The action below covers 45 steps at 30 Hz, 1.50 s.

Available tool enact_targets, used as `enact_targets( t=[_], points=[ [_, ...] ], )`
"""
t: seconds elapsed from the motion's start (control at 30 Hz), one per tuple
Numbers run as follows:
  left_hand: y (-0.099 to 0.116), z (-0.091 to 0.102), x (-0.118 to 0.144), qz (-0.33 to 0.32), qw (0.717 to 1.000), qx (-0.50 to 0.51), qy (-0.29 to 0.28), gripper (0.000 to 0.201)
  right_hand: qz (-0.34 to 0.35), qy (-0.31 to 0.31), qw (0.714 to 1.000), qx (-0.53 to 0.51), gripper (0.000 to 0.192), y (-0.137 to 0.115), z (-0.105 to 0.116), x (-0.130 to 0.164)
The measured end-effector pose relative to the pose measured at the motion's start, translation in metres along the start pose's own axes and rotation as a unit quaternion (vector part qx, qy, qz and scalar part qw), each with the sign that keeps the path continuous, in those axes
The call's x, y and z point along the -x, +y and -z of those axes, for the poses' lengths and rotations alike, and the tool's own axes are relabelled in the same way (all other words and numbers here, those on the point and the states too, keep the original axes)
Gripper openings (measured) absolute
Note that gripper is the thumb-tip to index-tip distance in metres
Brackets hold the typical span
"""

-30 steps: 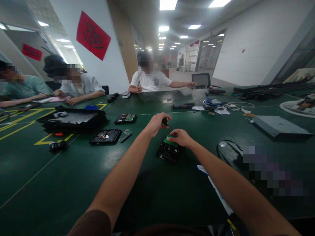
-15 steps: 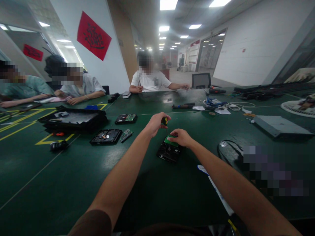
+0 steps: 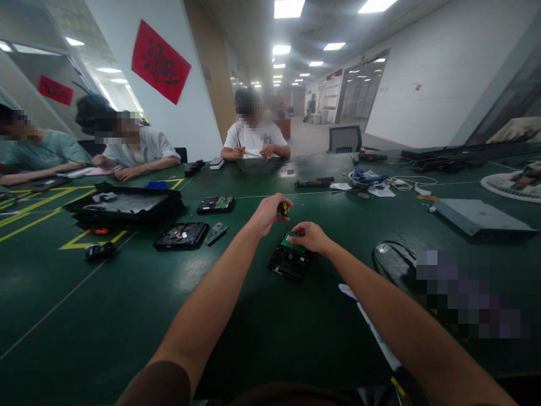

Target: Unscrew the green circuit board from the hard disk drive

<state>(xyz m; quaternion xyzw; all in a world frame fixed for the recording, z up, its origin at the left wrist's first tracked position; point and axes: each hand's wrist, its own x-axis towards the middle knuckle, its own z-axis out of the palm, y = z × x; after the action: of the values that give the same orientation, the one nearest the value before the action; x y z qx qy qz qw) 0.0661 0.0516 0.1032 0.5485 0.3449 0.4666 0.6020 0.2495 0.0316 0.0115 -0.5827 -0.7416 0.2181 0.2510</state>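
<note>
In front of me a black hard drive [image 3: 289, 263] lies on the green table, a green circuit board [image 3: 296, 242] at its far end. My left hand [image 3: 270, 213] is closed round the yellow and black handle of a screwdriver [image 3: 283, 209]. Its thin shaft points down at the board's far edge; the tip is too small to make out. My right hand [image 3: 311, 235] pinches the circuit board between thumb and fingers from the right side. Part of the board is hidden under those fingers.
To the left lie another hard drive [image 3: 181, 235], a loose circuit board [image 3: 217, 232], a drive with its board [image 3: 216, 204] and a black tray [image 3: 127, 203]. A grey metal box [image 3: 484, 217] sits at right. Across the table a person [image 3: 256, 138] works.
My hands, the screwdriver and the board have hardly moved. Across the table, the person's outstretched arm has come back in front of the chest.
</note>
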Motion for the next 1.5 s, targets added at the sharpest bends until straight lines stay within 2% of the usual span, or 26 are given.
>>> enact_targets(
  t=[0.13,0.37,0.5,0.63,0.73,0.93,1.17,1.3,1.4,1.5],
  points=[
    [0.002,0.0,0.002,-0.003,1.0,-0.014,-0.013,0.025,0.003,-0.002,1.0,-0.015,0.035,0.001,0.0,0.0],
    [-0.005,-0.008,0.001,0.026,0.996,0.083,0.011,0.022,0.004,-0.002,1.0,-0.017,0.033,-0.001,0.001,0.001],
    [-0.003,-0.005,0.0,0.001,0.999,0.035,0.032,0.023,0.001,-0.002,1.0,-0.014,0.034,-0.002,0.001,0.002],
    [0.001,-0.001,0.002,-0.007,1.0,-0.012,0.004,0.024,0.002,0.0,1.0,-0.011,0.036,-0.003,0.001,0.002],
    [0.001,-0.002,0.002,-0.001,1.0,0.0,-0.017,0.024,0.001,-0.002,1.0,-0.009,0.035,-0.003,0.002,0.002],
    [-0.005,-0.005,0.001,-0.001,0.999,0.035,-0.008,0.021,0.005,0.001,1.0,-0.005,0.034,-0.004,0.002,0.003],
    [0.001,0.001,0.001,-0.033,0.997,-0.062,0.013,0.025,-0.013,-0.001,1.0,-0.007,0.036,-0.004,0.001,0.003],
    [-0.001,-0.005,0.003,-0.006,1.0,-0.006,-0.009,0.023,-0.006,-0.001,1.0,-0.015,0.035,-0.003,0.001,0.003],
    [-0.003,-0.009,0.003,0.007,0.999,0.041,-0.002,0.02,-0.005,-0.002,1.0,-0.02,0.035,-0.003,0.001,0.003],
    [-0.002,-0.008,0.002,0.007,0.999,0.039,0.006,0.018,-0.002,-0.001,1.0,-0.015,0.034,-0.003,0.001,0.003]
  ],
)
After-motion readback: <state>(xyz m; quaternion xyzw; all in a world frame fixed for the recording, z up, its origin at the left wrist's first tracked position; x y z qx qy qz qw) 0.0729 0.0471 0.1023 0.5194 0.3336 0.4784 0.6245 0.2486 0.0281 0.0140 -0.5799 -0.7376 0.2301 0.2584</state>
